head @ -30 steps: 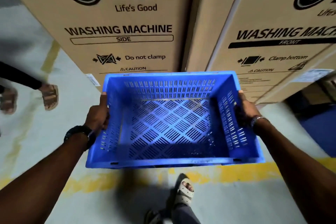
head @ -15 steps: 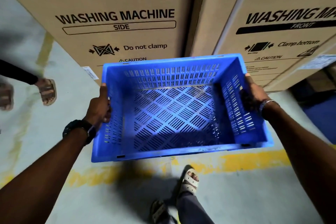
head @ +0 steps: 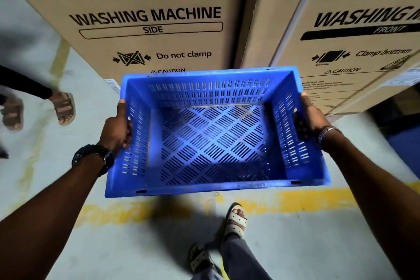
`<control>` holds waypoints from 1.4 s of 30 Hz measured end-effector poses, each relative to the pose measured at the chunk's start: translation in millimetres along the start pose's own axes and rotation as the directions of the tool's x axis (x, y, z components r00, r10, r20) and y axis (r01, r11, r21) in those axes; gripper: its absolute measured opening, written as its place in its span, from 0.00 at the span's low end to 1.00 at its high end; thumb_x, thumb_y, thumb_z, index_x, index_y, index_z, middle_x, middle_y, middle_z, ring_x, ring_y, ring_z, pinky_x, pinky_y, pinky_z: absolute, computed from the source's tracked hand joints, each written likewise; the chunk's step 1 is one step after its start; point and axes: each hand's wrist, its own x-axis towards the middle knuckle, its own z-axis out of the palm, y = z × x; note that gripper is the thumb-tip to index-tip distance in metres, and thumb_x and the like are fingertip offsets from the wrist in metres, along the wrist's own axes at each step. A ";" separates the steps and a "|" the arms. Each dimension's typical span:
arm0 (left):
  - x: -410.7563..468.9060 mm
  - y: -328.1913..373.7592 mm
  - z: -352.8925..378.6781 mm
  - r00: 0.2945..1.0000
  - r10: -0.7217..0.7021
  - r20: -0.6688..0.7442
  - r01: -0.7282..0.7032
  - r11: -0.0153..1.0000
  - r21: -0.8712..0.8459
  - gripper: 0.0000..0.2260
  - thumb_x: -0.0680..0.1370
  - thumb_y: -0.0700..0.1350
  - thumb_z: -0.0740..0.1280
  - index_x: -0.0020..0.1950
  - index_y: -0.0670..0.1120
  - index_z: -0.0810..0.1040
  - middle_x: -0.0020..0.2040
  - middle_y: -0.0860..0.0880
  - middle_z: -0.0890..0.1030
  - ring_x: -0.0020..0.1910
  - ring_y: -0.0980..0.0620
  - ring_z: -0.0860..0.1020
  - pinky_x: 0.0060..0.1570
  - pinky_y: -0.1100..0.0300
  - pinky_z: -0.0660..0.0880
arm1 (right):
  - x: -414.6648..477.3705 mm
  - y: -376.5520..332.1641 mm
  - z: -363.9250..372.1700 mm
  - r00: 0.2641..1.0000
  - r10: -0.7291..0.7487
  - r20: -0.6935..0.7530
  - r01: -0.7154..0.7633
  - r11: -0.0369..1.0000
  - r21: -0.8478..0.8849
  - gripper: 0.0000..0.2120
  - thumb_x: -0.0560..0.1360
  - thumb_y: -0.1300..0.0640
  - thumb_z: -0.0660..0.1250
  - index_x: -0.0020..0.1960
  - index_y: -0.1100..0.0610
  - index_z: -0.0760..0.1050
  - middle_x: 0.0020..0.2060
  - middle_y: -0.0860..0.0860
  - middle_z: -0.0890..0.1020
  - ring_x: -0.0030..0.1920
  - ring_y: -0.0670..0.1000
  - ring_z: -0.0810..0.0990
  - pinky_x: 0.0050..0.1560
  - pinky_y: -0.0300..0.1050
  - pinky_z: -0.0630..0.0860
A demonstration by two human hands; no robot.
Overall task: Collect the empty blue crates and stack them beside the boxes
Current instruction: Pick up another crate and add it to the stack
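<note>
blue crate [head: 213, 134] is empty, nothing in it, you can see straight through the slotted bottom w/ that diamond pattern of slits. bright blue plastic, rectangular, vented walls all round, thick rim, a bit scuffed along the far inside edge. it's held up off the floor, roughly level, w/ both hands on the short sides: left hand [head: 116, 130] wrapped round the left wall w/ thumb up on the rim, right hand [head: 310, 118] same deal on the right wall, fingers curled in thru the handle area so both are closed tight on it. black watch [head: 92, 157] on the left wrist, metal bracelet [head: 328, 133] on the right. crate's far edge is right up near two big cardboard boxes, can't tell if it's touching; left box [head: 145, 18] says WASHING MACHINE SIDE / Do not clamp, right box [head: 363, 29] says FRONT / Clamp bottom, narrow gap btwn them. grey concrete floor [head: 295, 245] w/ a worn yellow line [head: 306, 201] running under the near edge of the crate. wearer's sandalled foot [head: 236, 220] just below it. another person's feet in brown sandals [head: 64, 108] off to the left, well apart from the crate, blurry
</note>
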 end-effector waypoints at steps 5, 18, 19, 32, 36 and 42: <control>8.2 16.8 2.5 0.999 0.018 -0.029 -0.016 0.999 0.042 0.32 0.79 0.73 0.53 0.35 0.45 0.69 0.23 0.49 0.67 0.17 0.50 0.64 0.24 0.62 0.61 | -0.4 -15.3 4.0 0.999 -0.037 -0.030 0.037 0.999 -0.011 0.32 0.71 0.25 0.56 0.35 0.56 0.69 0.24 0.51 0.67 0.18 0.49 0.62 0.23 0.37 0.61; 5.8 -5.2 -2.4 0.988 0.130 -0.081 -0.120 0.986 0.115 0.30 0.80 0.70 0.55 0.37 0.45 0.75 0.30 0.46 0.74 0.24 0.48 0.70 0.26 0.60 0.66 | -24.2 -9.6 5.1 0.949 -0.253 -0.187 0.210 0.952 -0.223 0.22 0.79 0.38 0.60 0.43 0.57 0.74 0.35 0.53 0.79 0.34 0.54 0.74 0.28 0.37 0.69; 8.5 -5.5 -3.8 0.975 0.195 -0.103 -0.182 0.975 0.130 0.27 0.81 0.66 0.56 0.39 0.45 0.76 0.33 0.45 0.76 0.26 0.47 0.72 0.29 0.59 0.69 | -18.0 -8.8 2.9 0.927 -0.309 -0.213 0.262 0.939 -0.224 0.20 0.79 0.40 0.61 0.41 0.56 0.73 0.36 0.50 0.80 0.35 0.50 0.75 0.35 0.39 0.69; -29.0 -58.0 -31.0 0.980 0.100 0.174 -0.074 0.986 -0.151 0.25 0.73 0.73 0.60 0.58 0.58 0.80 0.61 0.49 0.84 0.58 0.46 0.84 0.60 0.44 0.79 | -32.8 54.0 -29.9 0.985 -0.174 -0.015 0.168 0.966 -0.198 0.45 0.60 0.16 0.56 0.56 0.50 0.84 0.54 0.54 0.84 0.53 0.58 0.83 0.61 0.57 0.77; -30.9 -65.1 -31.4 0.975 0.140 0.174 -0.117 0.984 -0.137 0.24 0.75 0.72 0.59 0.59 0.58 0.80 0.60 0.49 0.84 0.57 0.47 0.84 0.62 0.44 0.78 | -10.2 72.2 -41.6 0.988 -0.154 -0.023 0.147 0.974 -0.171 0.50 0.54 0.13 0.56 0.58 0.49 0.83 0.57 0.55 0.83 0.55 0.60 0.82 0.64 0.61 0.74; -33.5 -66.3 -34.0 0.973 0.117 0.197 -0.094 0.988 -0.121 0.28 0.72 0.75 0.60 0.62 0.58 0.79 0.61 0.50 0.84 0.57 0.46 0.84 0.63 0.43 0.78 | -32.2 67.4 -31.1 0.989 -0.149 -0.008 0.146 0.978 -0.147 0.50 0.55 0.14 0.58 0.59 0.51 0.82 0.57 0.54 0.83 0.55 0.59 0.82 0.63 0.59 0.75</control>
